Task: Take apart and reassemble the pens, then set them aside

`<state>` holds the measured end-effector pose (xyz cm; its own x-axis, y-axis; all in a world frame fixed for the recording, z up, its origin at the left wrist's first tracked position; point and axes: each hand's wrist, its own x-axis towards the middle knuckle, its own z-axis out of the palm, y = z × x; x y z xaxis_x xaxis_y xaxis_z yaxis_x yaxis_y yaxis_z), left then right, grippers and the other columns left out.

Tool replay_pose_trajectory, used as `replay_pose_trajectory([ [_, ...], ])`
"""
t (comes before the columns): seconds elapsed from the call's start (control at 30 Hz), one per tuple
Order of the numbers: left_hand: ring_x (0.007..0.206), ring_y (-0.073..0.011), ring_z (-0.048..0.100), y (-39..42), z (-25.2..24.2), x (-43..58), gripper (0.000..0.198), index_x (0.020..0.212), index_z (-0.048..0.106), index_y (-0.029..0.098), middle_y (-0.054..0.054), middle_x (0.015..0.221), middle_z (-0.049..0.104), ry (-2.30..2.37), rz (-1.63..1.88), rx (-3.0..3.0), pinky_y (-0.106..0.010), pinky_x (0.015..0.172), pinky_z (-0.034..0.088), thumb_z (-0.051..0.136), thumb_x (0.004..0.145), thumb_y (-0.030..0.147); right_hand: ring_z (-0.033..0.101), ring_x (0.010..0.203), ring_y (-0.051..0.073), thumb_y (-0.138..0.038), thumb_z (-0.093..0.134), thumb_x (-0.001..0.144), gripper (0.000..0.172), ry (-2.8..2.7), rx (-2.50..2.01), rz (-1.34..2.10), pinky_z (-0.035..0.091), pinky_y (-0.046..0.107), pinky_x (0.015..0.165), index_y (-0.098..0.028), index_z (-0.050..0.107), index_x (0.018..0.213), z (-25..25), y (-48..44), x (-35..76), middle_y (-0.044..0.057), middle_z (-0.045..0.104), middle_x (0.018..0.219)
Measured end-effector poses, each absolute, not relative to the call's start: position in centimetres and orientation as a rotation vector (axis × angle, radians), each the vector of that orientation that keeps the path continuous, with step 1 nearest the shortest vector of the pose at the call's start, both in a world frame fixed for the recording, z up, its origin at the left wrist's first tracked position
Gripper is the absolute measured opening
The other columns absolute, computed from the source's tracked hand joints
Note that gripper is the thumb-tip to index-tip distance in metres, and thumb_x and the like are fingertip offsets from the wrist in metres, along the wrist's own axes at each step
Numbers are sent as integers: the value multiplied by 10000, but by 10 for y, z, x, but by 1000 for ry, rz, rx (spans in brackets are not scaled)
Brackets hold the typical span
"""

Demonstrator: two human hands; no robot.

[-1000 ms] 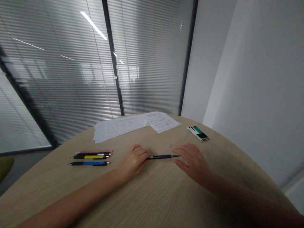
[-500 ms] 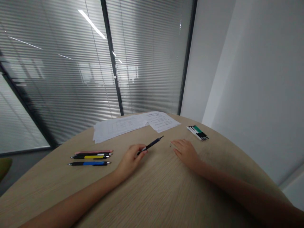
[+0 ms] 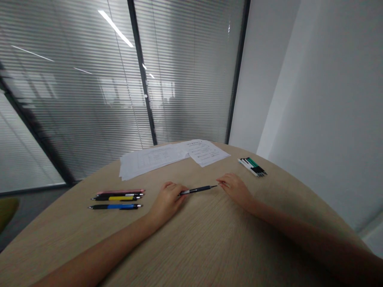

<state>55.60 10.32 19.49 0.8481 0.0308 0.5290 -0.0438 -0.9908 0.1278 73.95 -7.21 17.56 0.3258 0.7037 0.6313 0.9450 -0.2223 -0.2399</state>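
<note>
My left hand [image 3: 166, 201] grips the rear end of a slim dark blue pen [image 3: 198, 189] with a metal tip, and the pen lies nearly level, pointing right. My right hand [image 3: 235, 188] rests on the wooden round table [image 3: 209, 239] with its fingertips at the pen's tip. I cannot tell whether those fingers press on the tip or only touch it. Part of the pen's rear end is hidden by my left fingers.
To the left lie a pink pen [image 3: 120, 191], a yellow-and-black pen [image 3: 117, 197] and a blue-and-black pen [image 3: 115, 206]. Printed paper sheets [image 3: 158, 159] lie at the far edge, and a small bundle of green, black and white pens [image 3: 252, 167] lies at right. Behind stand glass partitions with blinds [image 3: 89, 91].
The pen has swung down from tilting up and away to nearly level. Its tip now reaches my right fingertips, and my left hand still holds it.
</note>
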Motion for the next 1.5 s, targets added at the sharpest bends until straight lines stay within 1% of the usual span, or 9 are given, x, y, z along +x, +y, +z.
replay_pose_trajectory([
  [0.13,737,-175,572,103,195,557,91,826,564,152,-35,753,638,4,796,2889,-358,743,390,504,758,143,565,592,124,-160,531,718,190,-1115,-1883,-226,462,267,575,-180,587,900,183,-84,727,21,657,754],
  [0.23,721,-167,574,102,196,557,90,825,564,154,-31,747,639,-14,777,2888,-359,751,386,497,764,155,543,560,118,-186,552,697,214,-1044,-1835,-210,465,273,574,-177,577,909,185,-90,717,24,657,749],
  [0.33,706,-159,575,102,196,556,93,825,562,160,-24,744,641,-40,776,2895,-359,754,382,489,770,172,538,577,122,-194,562,688,222,-1042,-1798,-279,465,285,598,-181,572,909,183,-91,711,25,652,749],
  [0.57,720,-162,581,101,197,555,81,816,556,170,-21,744,648,-71,805,2944,-367,773,375,498,759,166,566,668,141,-183,536,703,179,-1131,-1746,-372,460,289,612,-212,577,874,179,-92,708,21,637,761],
  [0.9,712,-153,581,102,195,555,95,823,558,167,-20,744,640,-124,788,2932,-373,787,368,478,781,197,566,679,139,-150,536,700,185,-1204,-1773,-407,466,285,621,-198,576,874,177,-91,704,20,617,757],
  [1.03,709,-150,577,101,195,555,103,820,559,168,-21,738,632,-176,762,2939,-367,795,366,474,785,214,571,713,140,-139,523,716,182,-1274,-1765,-421,468,294,652,-207,569,879,178,-91,701,24,622,804],
  [1.23,706,-137,574,100,196,554,109,844,555,176,-15,742,632,-247,750,2918,-356,814,359,463,795,207,567,774,148,-153,512,751,132,-1398,-1693,-522,462,305,714,-210,569,856,179,-93,698,26,623,799],
  [1.5,687,-132,576,100,194,553,140,871,568,166,-26,747,645,-309,730,2935,-348,804,375,452,809,212,547,759,157,-144,497,768,129,-1415,-1669,-622,461,307,692,-201,573,856,182,-93,696,30,629,773],
])
